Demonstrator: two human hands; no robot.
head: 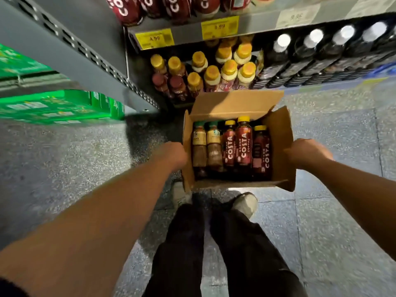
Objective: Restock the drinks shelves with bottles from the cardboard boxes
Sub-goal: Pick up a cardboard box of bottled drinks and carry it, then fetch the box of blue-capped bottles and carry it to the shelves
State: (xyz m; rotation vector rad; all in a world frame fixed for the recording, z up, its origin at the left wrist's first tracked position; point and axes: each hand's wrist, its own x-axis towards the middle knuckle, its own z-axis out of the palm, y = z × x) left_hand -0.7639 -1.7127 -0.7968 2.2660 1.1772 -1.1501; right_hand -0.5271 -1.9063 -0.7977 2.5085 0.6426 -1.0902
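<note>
An open cardboard box (280,144) sits over the floor in front of the bottom drinks shelf (214,31). Inside it lie several bottles: three dark red Costa coffee bottles (243,144) with yellow caps and two brown bottles (206,146) with green caps. My left hand (172,154) grips the box's left wall. My right hand (306,152) grips the right wall and flap. The fingers of both hands are hidden behind the cardboard. On the shelf stand yellow-capped bottles (216,71) with dark white-capped bottles (310,56) to their right.
A grey perforated shelf upright (70,48) runs diagonally at the left. Green cartons (64,106) are stacked on the floor beyond it. My shoes (245,203) and dark trousers are just behind the box. Speckled floor (332,221) lies to the right.
</note>
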